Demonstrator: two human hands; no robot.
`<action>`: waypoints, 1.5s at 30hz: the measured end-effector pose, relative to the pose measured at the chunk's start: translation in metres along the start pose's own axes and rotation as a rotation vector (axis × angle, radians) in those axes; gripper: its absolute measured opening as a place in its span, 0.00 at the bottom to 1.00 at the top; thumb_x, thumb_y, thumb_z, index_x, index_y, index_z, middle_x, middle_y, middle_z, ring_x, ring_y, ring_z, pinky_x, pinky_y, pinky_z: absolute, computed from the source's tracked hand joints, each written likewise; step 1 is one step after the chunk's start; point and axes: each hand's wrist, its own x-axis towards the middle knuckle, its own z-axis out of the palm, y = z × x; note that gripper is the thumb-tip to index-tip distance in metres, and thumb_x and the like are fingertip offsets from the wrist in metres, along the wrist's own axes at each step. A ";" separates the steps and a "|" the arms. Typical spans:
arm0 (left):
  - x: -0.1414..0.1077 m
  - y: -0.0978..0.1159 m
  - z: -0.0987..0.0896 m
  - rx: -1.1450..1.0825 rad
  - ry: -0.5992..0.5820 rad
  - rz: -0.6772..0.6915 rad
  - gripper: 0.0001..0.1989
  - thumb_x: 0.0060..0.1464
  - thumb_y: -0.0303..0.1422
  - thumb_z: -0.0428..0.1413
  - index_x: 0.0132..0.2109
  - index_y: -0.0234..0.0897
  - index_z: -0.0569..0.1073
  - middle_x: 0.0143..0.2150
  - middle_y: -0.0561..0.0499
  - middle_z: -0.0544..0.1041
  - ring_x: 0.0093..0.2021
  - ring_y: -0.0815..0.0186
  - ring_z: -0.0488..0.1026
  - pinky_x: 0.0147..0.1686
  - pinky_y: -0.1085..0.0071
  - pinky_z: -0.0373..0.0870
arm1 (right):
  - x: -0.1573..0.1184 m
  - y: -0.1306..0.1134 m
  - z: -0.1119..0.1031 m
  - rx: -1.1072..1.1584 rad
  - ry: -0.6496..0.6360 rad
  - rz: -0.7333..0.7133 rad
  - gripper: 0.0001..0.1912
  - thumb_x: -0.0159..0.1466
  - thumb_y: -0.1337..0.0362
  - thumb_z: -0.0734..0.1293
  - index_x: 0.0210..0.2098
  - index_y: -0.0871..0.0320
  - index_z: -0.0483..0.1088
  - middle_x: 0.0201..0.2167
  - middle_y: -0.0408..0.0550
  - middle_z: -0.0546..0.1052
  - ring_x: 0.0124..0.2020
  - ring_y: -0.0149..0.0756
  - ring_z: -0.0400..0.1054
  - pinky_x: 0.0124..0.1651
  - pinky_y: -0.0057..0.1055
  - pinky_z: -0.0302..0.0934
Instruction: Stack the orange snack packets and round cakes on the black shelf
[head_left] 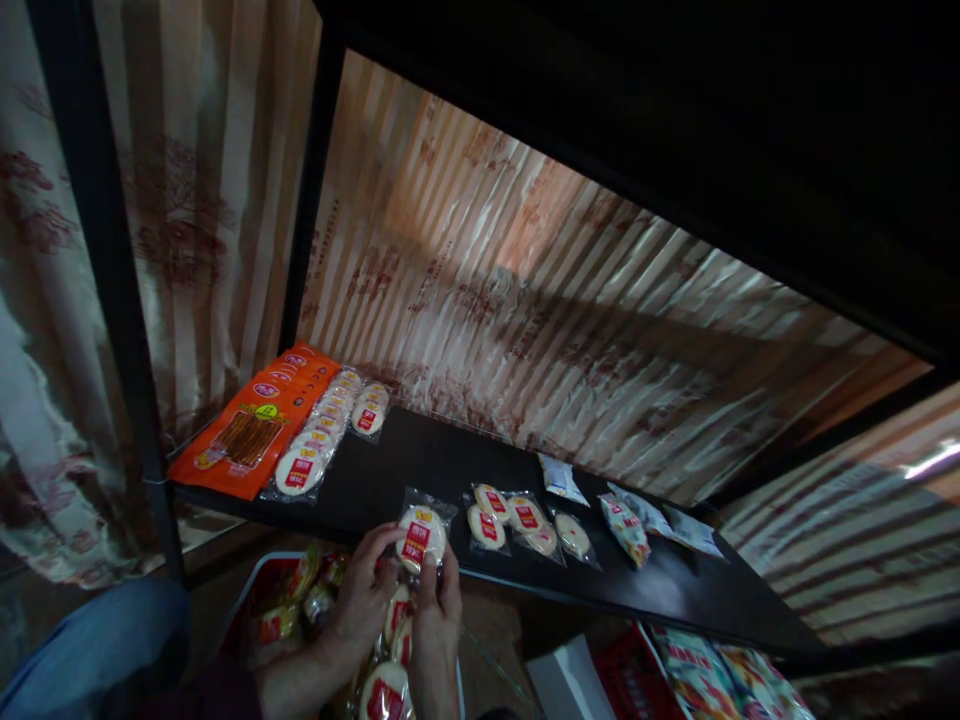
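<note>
A round white rice cracker (421, 538) in a clear wrapper with a red label is held up in front of the shelf's edge. My left hand (366, 585) pinches its left side, and my right hand (438, 600) grips it from below and the right. Beneath and between my hands, more wrapped rice crackers (386, 692) show in a container. On the black shelf (427, 440), an overlapping row of rice crackers (301, 468) lies at the left, with a shorter row (369, 410) beside it. Several loose rice crackers (525, 515) lie right of my hands.
Orange snack packets (251, 430) lie at the shelf's left end. Blue-and-white packets (561, 478) and a colourful packet (625, 528) lie to the right. Below are a tub of gold-wrapped snacks (279, 622) and a red crate (637, 675) with bags. Dark posts (112, 280) frame the shelf; patterned curtain (480, 290) hangs behind.
</note>
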 end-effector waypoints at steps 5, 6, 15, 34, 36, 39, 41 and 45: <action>0.009 -0.001 -0.001 0.027 -0.019 0.031 0.19 0.46 0.25 0.46 0.44 0.38 0.74 0.50 0.45 0.73 0.52 0.62 0.69 0.56 0.59 0.63 | 0.013 0.005 0.004 0.097 -0.045 0.076 0.32 0.56 0.45 0.64 0.53 0.59 0.63 0.51 0.55 0.73 0.50 0.44 0.69 0.50 0.35 0.63; 0.011 -0.001 -0.002 0.036 -0.021 0.038 0.20 0.46 0.24 0.46 0.45 0.38 0.74 0.51 0.45 0.73 0.52 0.62 0.69 0.56 0.59 0.62 | 0.016 0.006 0.006 0.119 -0.044 0.081 0.33 0.55 0.45 0.64 0.53 0.59 0.62 0.51 0.56 0.73 0.50 0.44 0.69 0.50 0.35 0.63; 0.029 -0.004 -0.013 0.093 -0.022 0.059 0.22 0.44 0.23 0.47 0.46 0.40 0.75 0.52 0.45 0.72 0.53 0.61 0.68 0.58 0.58 0.62 | 0.030 0.003 0.027 0.176 -0.039 0.090 0.34 0.53 0.47 0.67 0.52 0.61 0.62 0.51 0.59 0.73 0.50 0.47 0.69 0.50 0.38 0.63; 0.084 -0.007 -0.043 0.182 0.096 0.065 0.21 0.46 0.23 0.47 0.47 0.38 0.73 0.54 0.46 0.71 0.56 0.61 0.66 0.59 0.58 0.59 | 0.062 0.001 0.089 0.137 -0.117 0.033 0.28 0.53 0.56 0.66 0.51 0.61 0.64 0.48 0.56 0.75 0.48 0.43 0.69 0.51 0.38 0.61; 0.091 -0.007 -0.045 0.207 0.121 0.059 0.21 0.46 0.22 0.46 0.46 0.36 0.73 0.54 0.44 0.70 0.56 0.61 0.66 0.59 0.57 0.59 | 0.068 0.004 0.095 0.096 -0.128 0.015 0.27 0.53 0.57 0.65 0.51 0.61 0.65 0.47 0.55 0.75 0.48 0.41 0.70 0.52 0.37 0.61; 0.100 -0.008 -0.046 0.232 0.161 0.057 0.20 0.46 0.22 0.46 0.45 0.35 0.73 0.54 0.43 0.70 0.55 0.60 0.66 0.59 0.56 0.59 | 0.075 0.006 0.106 0.097 -0.126 0.015 0.27 0.53 0.58 0.65 0.50 0.61 0.66 0.46 0.54 0.76 0.46 0.40 0.70 0.49 0.35 0.62; 0.104 -0.009 -0.046 0.239 0.175 0.051 0.20 0.45 0.22 0.47 0.44 0.36 0.73 0.52 0.44 0.71 0.54 0.60 0.67 0.59 0.56 0.59 | 0.078 0.006 0.112 0.122 -0.121 0.020 0.25 0.52 0.58 0.65 0.49 0.60 0.67 0.45 0.53 0.77 0.45 0.40 0.71 0.48 0.34 0.63; 0.112 -0.013 -0.043 0.239 0.167 0.037 0.22 0.44 0.22 0.47 0.47 0.36 0.72 0.53 0.44 0.70 0.55 0.60 0.66 0.59 0.56 0.59 | 0.086 0.006 0.122 0.143 -0.098 0.018 0.23 0.52 0.61 0.65 0.47 0.59 0.68 0.44 0.52 0.77 0.44 0.39 0.71 0.49 0.34 0.63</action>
